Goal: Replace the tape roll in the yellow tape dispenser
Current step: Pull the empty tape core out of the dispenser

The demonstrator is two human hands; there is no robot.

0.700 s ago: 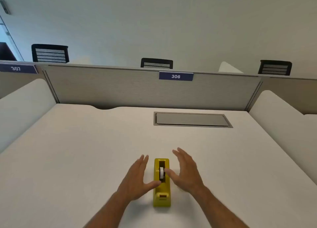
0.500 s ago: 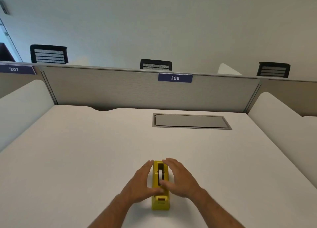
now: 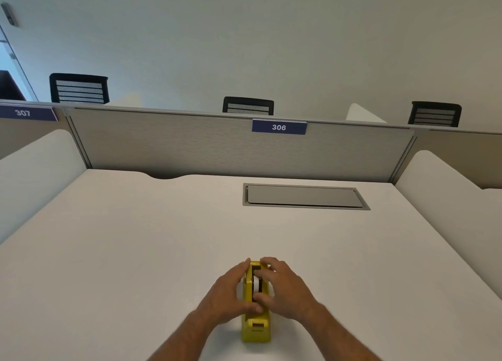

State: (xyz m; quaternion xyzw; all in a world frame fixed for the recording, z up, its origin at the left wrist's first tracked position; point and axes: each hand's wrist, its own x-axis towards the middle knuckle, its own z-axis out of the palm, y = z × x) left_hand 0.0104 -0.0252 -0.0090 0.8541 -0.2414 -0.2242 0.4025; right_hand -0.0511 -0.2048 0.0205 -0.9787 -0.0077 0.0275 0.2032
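The yellow plastic tape dispenser sits on the white desk right in front of me. My left hand grips its left side, thumb over the top. My right hand pinches the white tape roll seated inside it.

Single head-worn wide-angle view: looks forward and down across white desk toward partition and far wall; hands and dispenser close, low centre; chair backs beyond.

White desk – grey cable hatch – "306" partition
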